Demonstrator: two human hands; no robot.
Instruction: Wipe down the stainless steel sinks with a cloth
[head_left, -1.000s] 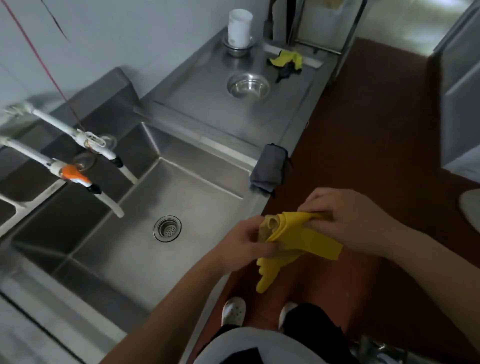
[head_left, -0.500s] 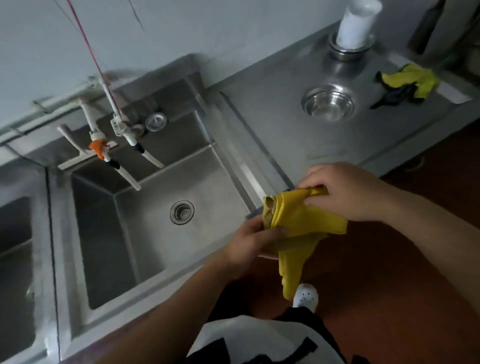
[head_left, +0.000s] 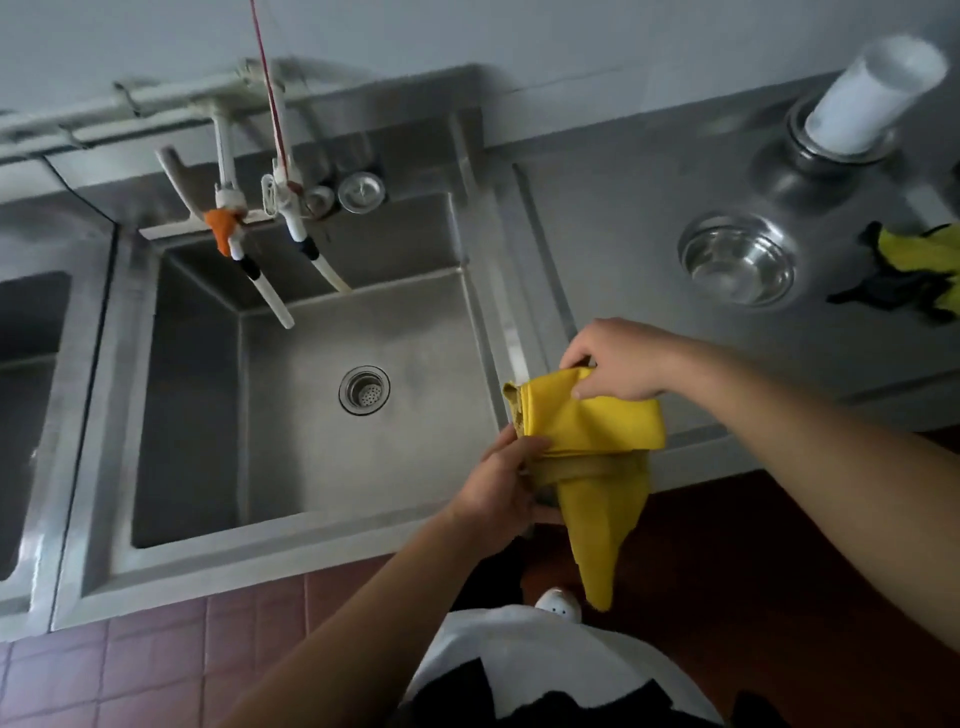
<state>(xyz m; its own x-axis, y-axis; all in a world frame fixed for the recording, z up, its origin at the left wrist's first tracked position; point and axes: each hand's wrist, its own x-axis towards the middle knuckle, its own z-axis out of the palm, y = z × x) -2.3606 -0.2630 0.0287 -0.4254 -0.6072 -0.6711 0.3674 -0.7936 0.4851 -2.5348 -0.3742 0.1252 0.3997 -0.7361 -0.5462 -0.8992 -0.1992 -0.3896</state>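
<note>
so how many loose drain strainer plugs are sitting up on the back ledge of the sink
2: both on the back ledge of the sink, side by side just right of the taps. The larger strainer plug is on the right; the smaller plug sits left of it, partly hidden behind the white tap.

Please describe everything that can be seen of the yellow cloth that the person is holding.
The yellow cloth is soft fabric, folded into several layers, with a duller, soiled-looking band on its underside. The right hand pinches its upper edge; the left hand grips its lower left end. One loose pointed corner hangs straight down toward the floor. The cloth is held in the air over the front right corner of the sink, and touches only the hands.
</note>
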